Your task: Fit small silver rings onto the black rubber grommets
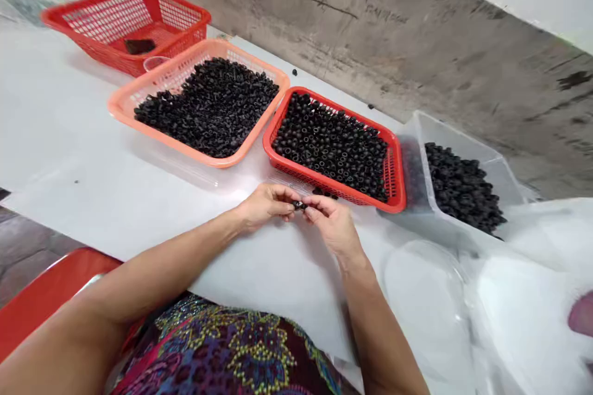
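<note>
My left hand (266, 207), right hand (332, 222) both pinching small black ring (299, 205) at fingertips, red basket (370, 197) just ahead.

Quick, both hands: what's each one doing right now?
Left hand: closed, fingers pinching a small black part.
Right hand: closed, fingers pinching the same small black part from the other side.
</note>
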`<state>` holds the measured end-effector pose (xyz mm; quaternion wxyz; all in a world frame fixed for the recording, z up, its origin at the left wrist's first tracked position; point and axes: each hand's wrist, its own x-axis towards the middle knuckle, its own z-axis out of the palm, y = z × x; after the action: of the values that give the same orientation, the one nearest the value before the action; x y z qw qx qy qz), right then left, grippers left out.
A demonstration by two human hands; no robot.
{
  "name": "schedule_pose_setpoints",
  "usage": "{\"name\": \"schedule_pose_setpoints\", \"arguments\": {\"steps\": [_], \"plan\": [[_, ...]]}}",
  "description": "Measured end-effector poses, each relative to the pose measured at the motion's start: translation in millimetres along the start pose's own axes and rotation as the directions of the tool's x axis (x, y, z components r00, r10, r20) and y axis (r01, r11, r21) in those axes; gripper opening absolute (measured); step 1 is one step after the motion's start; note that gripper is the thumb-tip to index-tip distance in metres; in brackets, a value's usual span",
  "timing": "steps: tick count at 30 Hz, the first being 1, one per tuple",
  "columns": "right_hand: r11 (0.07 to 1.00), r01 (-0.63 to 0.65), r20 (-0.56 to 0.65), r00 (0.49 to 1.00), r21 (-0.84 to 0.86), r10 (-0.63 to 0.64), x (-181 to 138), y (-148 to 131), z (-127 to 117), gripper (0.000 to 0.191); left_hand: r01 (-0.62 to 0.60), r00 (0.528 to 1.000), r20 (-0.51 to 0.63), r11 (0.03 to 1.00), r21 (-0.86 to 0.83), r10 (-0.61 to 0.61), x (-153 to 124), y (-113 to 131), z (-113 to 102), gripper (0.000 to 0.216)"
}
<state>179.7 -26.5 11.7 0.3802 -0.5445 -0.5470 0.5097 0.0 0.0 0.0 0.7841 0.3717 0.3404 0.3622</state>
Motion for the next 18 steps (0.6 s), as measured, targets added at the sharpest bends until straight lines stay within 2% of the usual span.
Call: {"name": "schedule_pose_setpoints", "arguments": {"steps": [5,9,13,18], "plan": [[0.999,-0.030,-0.010,1.000,-0.024,0.029,-2,5,2,0.018,0.020,1.000,0.013,1.000,-0.016,-0.020,-1,-3,-1,0.024],[0.998,-0.052,-0.055,0.997,-0.018,0.051,-3,-2,2,0.021,0.007,1.000,0.007,0.999,-0.032,-0.007,0,-4,-1,0.024],[0.994,-0.007,-0.149,0.989,-0.108,-0.009,-7,-16,4,0.012,-0.027,0.999,-0.036,0.999,-0.025,0.026,0,-6,0,0.027],[0.975,0.062,-0.155,0.983,-0.216,-0.096,-12,-23,9,0.006,-0.060,0.997,-0.042,0.998,0.014,0.061,0,-4,2,0.025]]}}
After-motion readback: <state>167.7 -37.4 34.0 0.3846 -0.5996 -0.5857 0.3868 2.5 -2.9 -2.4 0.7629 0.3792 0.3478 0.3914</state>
